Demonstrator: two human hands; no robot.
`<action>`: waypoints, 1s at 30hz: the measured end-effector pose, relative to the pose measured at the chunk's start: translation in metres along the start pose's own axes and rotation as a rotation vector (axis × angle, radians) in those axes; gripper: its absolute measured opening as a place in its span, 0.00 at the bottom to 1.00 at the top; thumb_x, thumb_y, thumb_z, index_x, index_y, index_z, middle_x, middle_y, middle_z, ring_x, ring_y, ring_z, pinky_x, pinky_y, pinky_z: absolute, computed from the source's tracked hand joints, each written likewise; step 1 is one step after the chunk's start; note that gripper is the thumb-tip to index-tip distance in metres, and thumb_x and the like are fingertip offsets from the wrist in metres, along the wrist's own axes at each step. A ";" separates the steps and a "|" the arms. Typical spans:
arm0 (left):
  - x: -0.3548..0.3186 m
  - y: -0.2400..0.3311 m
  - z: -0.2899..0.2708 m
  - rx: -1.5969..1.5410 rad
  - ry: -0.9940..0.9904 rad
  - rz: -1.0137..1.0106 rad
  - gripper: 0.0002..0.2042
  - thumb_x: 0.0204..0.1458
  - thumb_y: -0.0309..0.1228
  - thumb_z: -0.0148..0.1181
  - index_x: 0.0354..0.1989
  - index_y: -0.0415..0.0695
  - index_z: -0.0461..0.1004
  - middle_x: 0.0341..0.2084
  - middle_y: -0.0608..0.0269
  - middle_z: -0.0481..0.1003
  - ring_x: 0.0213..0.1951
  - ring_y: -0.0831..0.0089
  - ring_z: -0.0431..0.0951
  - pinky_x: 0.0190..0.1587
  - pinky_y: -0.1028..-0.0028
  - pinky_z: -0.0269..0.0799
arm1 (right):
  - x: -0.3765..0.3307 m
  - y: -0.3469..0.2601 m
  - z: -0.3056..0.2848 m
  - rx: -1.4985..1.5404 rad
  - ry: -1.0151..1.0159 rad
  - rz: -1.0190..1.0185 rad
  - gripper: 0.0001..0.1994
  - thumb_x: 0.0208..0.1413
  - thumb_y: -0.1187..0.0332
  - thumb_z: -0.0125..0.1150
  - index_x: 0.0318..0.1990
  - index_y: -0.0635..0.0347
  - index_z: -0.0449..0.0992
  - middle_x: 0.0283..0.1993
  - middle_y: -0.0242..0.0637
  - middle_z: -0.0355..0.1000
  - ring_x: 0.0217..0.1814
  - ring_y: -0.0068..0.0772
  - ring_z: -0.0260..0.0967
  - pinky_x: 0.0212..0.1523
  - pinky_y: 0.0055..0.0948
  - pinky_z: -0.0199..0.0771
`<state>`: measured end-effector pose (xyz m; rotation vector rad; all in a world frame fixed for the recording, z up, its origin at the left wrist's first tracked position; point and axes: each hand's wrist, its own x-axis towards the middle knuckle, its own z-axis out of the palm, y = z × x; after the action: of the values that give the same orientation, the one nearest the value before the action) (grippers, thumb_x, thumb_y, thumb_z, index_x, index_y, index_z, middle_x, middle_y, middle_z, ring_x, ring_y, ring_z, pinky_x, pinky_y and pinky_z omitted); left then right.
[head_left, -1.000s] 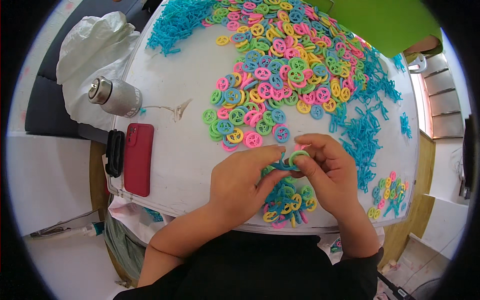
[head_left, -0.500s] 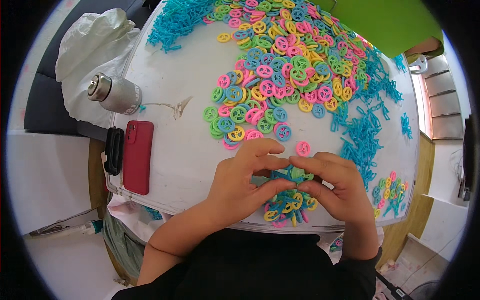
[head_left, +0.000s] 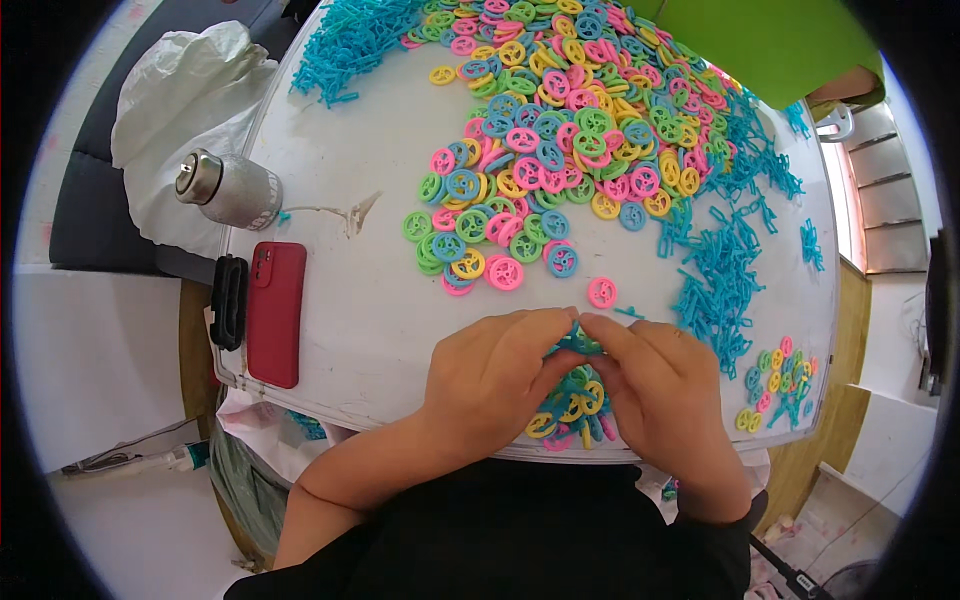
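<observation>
Now we list the white round table (head_left: 350, 330) as our landmark. At its near edge, our left hand (head_left: 490, 375) and right hand (head_left: 660, 385) meet fingertip to fingertip, pinched narrowly together on a small blue plastic piece (head_left: 580, 342). A second ago the hands held it higher, above the near pile of joined rings (head_left: 570, 405); since then they have sunk onto that pile and closed tighter, which we judge to mean a piece is being pressed together. One loose pink ring (head_left: 602, 292) lies just beyond the fingers. Toward the table's middle and far side: a spread of coloured rings (head_left: 540, 150). Right side: blue sticks (head_left: 720, 280). Left edge: red phone (head_left: 276, 312), black case (head_left: 228, 300), silver can (head_left: 228, 188). Beyond the left edge: white bag (head_left: 185, 110), unlabelled.
</observation>
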<state>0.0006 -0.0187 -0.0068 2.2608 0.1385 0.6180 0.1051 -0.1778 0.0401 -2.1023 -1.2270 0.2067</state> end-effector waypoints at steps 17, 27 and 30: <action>-0.025 0.010 -0.019 0.231 -0.589 0.098 0.46 0.33 0.52 0.75 0.66 0.54 0.65 0.67 0.40 0.54 0.67 0.37 0.54 0.63 0.44 0.54 | -0.079 0.011 0.023 -0.083 -0.132 0.051 0.51 0.32 0.49 0.78 0.68 0.58 0.62 0.69 0.59 0.53 0.69 0.63 0.55 0.64 0.56 0.58; -0.065 0.013 0.009 -0.136 -0.627 0.154 0.44 0.43 0.21 0.68 0.71 0.47 0.50 0.68 0.33 0.48 0.70 0.36 0.47 0.69 0.49 0.49 | -0.095 0.041 0.046 0.246 -0.032 -0.152 0.46 0.40 0.60 0.76 0.69 0.51 0.59 0.67 0.53 0.59 0.70 0.60 0.55 0.69 0.58 0.53; -0.062 0.016 0.009 -0.080 -0.646 0.183 0.43 0.44 0.17 0.60 0.71 0.49 0.49 0.69 0.33 0.46 0.70 0.38 0.48 0.70 0.51 0.47 | -0.103 0.041 0.051 0.232 0.069 -0.156 0.40 0.43 0.62 0.73 0.67 0.48 0.63 0.64 0.52 0.62 0.65 0.57 0.61 0.65 0.52 0.60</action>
<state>-0.0506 -0.0530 -0.0251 2.2934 -0.4070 -0.0394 0.0550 -0.2508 -0.0443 -1.7926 -1.2560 0.1944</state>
